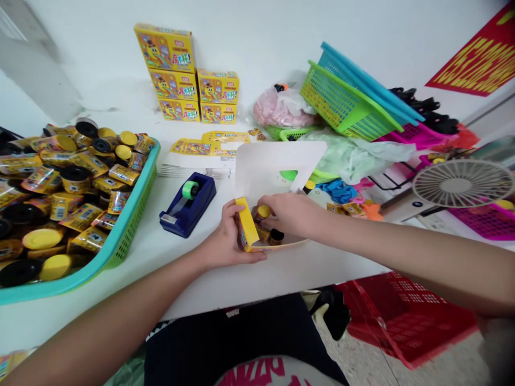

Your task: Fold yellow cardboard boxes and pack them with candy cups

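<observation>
In the head view an open cardboard box [248,224], yellow outside and white inside, sits near the table's front edge with its lid standing up behind it. My left hand [229,236] grips the box's left end, thumb at the top and fingers along the side. Inside the box are a few small cups. My right hand [287,213] reaches into the box, its fingers closed round a yellow-capped cup [264,212]. A cup with a black end [276,236] lies just below those fingers.
A turquoise basket [139,201] heaped with cups stands left. Beside it is a blue tape dispenser [188,205]. Yellow boxes [177,86] are stacked at the wall. To the right are tilted baskets [348,102] and a fan [462,183]. A red basket [410,316] stands below.
</observation>
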A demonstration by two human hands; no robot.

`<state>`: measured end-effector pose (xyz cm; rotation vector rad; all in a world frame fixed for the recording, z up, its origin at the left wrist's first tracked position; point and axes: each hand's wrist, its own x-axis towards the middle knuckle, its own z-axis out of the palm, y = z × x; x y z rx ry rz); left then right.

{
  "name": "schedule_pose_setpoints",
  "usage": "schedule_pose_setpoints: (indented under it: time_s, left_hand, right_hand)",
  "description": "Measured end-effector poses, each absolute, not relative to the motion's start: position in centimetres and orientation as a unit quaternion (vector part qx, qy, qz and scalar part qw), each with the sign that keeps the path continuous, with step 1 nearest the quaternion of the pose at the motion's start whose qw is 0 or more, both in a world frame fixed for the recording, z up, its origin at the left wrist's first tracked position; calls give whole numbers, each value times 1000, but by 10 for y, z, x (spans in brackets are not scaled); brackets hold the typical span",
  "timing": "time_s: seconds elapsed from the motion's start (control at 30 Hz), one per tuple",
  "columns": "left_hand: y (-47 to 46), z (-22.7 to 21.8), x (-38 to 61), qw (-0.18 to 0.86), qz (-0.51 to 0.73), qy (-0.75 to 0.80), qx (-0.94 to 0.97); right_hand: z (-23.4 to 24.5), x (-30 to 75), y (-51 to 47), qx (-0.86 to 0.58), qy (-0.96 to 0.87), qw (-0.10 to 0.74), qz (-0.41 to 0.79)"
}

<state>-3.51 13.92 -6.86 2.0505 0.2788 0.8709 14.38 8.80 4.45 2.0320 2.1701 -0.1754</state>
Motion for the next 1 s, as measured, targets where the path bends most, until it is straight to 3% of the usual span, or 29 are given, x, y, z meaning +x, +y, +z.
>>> schedule_pose_setpoints:
  time_s: [0.4, 0.57, 0.8, 1.0]
  left_hand:
    - [140, -67, -36, 413, 353, 110, 832]
    - [139, -67, -36, 416, 349, 110, 832]
    - [140, -68, -35, 416, 348, 108, 833]
    - [141, -73, -35, 416, 352, 107, 832]
  right_hand:
    - [56, 160, 90, 618, 756, 39, -211]
    - [62, 166, 90, 648, 741, 22, -173]
    - [59, 157, 85, 647, 748, 124, -82]
    - [57, 150, 79, 630, 752, 129, -143]
